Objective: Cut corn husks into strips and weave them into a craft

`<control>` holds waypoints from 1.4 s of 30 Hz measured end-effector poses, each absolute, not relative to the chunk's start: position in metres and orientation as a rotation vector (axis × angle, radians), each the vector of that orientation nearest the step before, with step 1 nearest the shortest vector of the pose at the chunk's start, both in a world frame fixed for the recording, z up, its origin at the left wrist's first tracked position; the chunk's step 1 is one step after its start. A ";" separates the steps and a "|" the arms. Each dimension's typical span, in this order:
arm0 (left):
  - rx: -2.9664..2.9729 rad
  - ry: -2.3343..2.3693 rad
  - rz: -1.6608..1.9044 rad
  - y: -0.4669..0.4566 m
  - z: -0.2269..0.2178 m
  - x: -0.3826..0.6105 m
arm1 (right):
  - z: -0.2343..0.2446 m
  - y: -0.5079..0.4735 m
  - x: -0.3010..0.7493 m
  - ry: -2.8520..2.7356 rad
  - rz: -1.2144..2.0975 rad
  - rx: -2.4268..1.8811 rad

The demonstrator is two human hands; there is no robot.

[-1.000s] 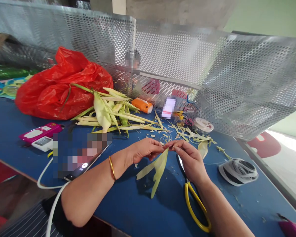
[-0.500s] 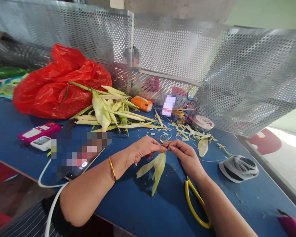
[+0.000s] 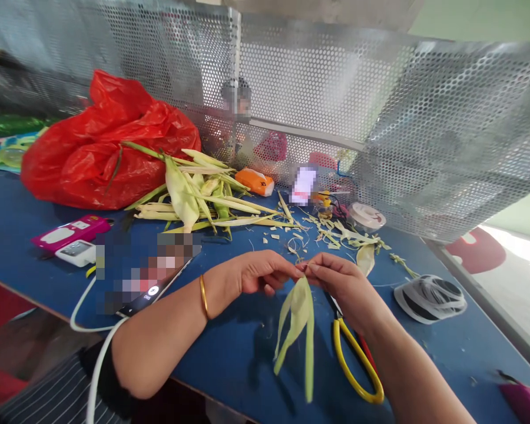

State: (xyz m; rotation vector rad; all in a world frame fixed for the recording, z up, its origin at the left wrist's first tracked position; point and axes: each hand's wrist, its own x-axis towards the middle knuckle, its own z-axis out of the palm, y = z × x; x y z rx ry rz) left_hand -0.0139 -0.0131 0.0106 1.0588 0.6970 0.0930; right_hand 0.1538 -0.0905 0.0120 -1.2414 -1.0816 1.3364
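Observation:
My left hand (image 3: pixel 258 274) and my right hand (image 3: pixel 338 282) meet fingertip to fingertip just above the blue table (image 3: pixel 229 359). Both pinch the top of a bundle of pale green leaf strips (image 3: pixel 299 318), which hangs down toward me between them. A thin clear thread seems to run between the fingertips, too fine to be sure. Yellow-handled scissors (image 3: pixel 357 365) lie on the table under my right wrist. A gold bangle (image 3: pixel 202 296) sits on my left wrist.
A pile of green-yellow leaves (image 3: pixel 201 197) and a red plastic bag (image 3: pixel 106 144) lie at the back left. A spool of clear thread (image 3: pixel 430 297) sits at right. A phone (image 3: pixel 145 271) with a white cable, pink and white gadgets (image 3: pixel 70 235), leaf scraps and a perforated metal screen (image 3: pixel 380 118) surround the work spot.
The leaf bundle has swung from slanting left to hanging nearly straight down toward me. Both hands have stayed pinched together, shifting slightly nearer.

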 end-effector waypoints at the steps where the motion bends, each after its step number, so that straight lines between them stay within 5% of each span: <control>1: 1.121 0.766 0.093 -0.011 0.004 -0.012 | 0.004 -0.086 0.155 -1.081 1.360 -1.270; 7: 1.669 1.058 0.325 -0.001 -0.030 -0.004 | -0.038 -0.062 0.159 -1.281 1.070 -1.408; 13: 1.497 0.952 0.233 -0.011 -0.017 -0.004 | -0.030 -0.062 0.162 -1.323 0.903 -1.318; 21: 1.336 0.945 0.349 -0.012 -0.019 -0.001 | -0.031 -0.062 0.161 -1.242 1.007 -1.320; 33: 2.154 1.103 0.160 -0.006 -0.018 -0.010 | -0.032 -0.066 0.166 -1.719 1.004 -1.421; 42: 1.918 1.058 0.329 0.009 -0.022 -0.011 | -0.028 -0.066 0.166 -1.801 1.006 -1.297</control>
